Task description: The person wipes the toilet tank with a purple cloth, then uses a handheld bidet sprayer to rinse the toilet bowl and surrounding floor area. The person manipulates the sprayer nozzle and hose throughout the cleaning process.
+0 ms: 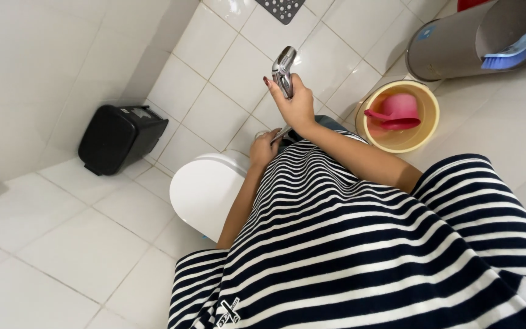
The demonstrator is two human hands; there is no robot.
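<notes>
Two hands in view, both over the toilet end. Far left: black bin [122,137] on the floor by the tiled wall. Next, white toilet lid [205,190], closed. Left hand [265,148] at the lid's far edge, fingers curled; grip not clear, cannot tell what it holds. Right hand [296,105] raised just above it, fingers [270,85] wrapped tight round the chrome spray handle [284,71]; head sticks up past the fingertips, hose end exits below the palm. Right: yellow bucket [400,116] with pink scoop [396,112] inside, then grey bin [458,42] with blue brush [509,53].
</notes>
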